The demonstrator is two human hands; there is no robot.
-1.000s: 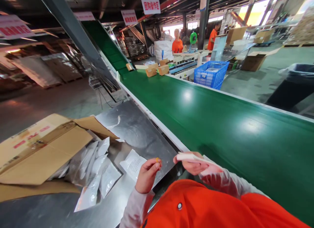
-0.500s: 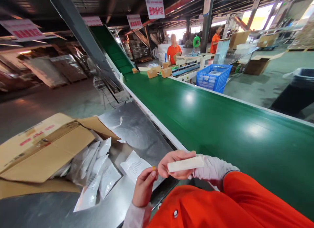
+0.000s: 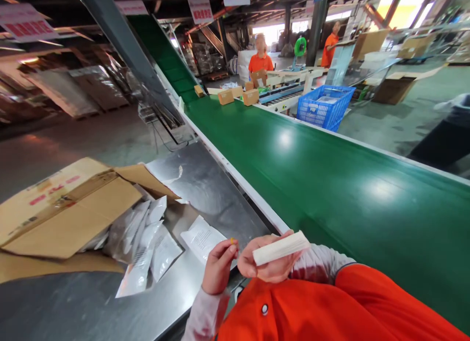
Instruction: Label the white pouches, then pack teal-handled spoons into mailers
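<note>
My right hand [image 3: 270, 268] is closed round a thick stack of white paper slips [image 3: 282, 248], held edge-up in front of my orange shirt. Close to its left, my left hand [image 3: 217, 266] has thumb and forefinger pinched together. A small yellow thing [image 3: 232, 241] shows at those fingertips; too little of it is visible to name. Just beyond the left hand, a white printed plastic pouch [image 3: 202, 238] lies flat on the metal table [image 3: 147, 309]. Several similar pouches [image 3: 163, 255] spill from an open cardboard box [image 3: 77, 218] farther left.
A green conveyor belt [image 3: 330, 184] runs beside the table and joins an incline [image 3: 161, 55]. Small cartons [image 3: 250, 97] sit at its far end. A blue crate [image 3: 325, 108] stands beyond the belt. Two people in orange, one here [image 3: 260, 62], are in the background.
The paper stack has tilted, its right end higher, with its slip edges showing more. Both hands stay close together. The view has shifted slightly downward.
</note>
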